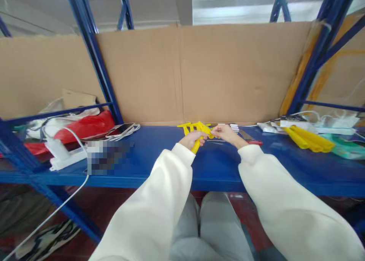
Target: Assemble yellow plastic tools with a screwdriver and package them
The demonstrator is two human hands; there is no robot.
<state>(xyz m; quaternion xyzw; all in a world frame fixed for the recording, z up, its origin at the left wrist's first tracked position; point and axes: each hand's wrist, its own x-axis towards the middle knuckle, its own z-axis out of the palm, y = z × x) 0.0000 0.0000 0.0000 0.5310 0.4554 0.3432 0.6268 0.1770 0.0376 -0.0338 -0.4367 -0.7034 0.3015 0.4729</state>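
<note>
My left hand (191,140) is closed around the handle of a yellow plastic tool (196,146), its lower end sticking out below my fist. To the right, my right hand (226,134) is pinched closed at the tool's upper end. Whatever lies between those fingertips is too small to make out. Several similar yellow T-shaped pieces (186,128) lie just behind my hands on the blue shelf top (159,154). Small white pieces (234,128) and a red-handled item (254,142) are beside my right hand.
A cardboard panel (228,74) closes off the back. On the left lie a white power adapter (61,154), cables (125,131) and a red bag (85,128). Yellow rolled pieces (309,138) and green plastic packaging (348,148) are at right. Blue posts (94,59) frame the shelf.
</note>
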